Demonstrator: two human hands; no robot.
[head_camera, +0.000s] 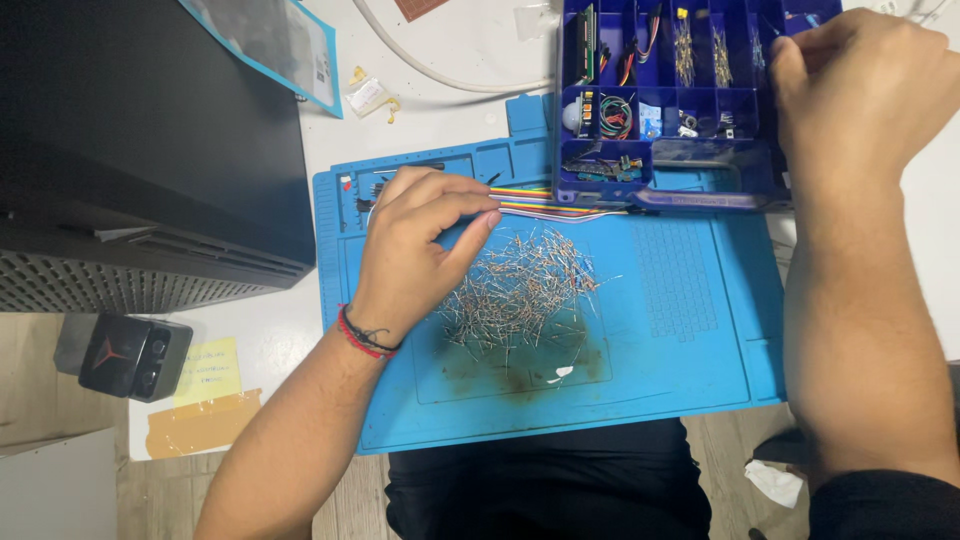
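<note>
At nine o'clock sits a black case (150, 150). On the blue mat (690, 360), the left hand (415, 245) curls its fingertips together over a heap of loose resistors (520, 290), seemingly pinching one. At one o'clock, the right hand (860, 90), fingers closed, reaches into the blue parts box (660, 100). Most resistors remain unsorted on the mat; few compartments hold any.

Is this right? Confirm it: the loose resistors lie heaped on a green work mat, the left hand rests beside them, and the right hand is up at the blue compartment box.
Not quite. The head view shows the work mat is blue, not green. The rest holds: the loose resistors lie heaped on it, the left hand beside them, the right hand at the blue compartment box.
</note>
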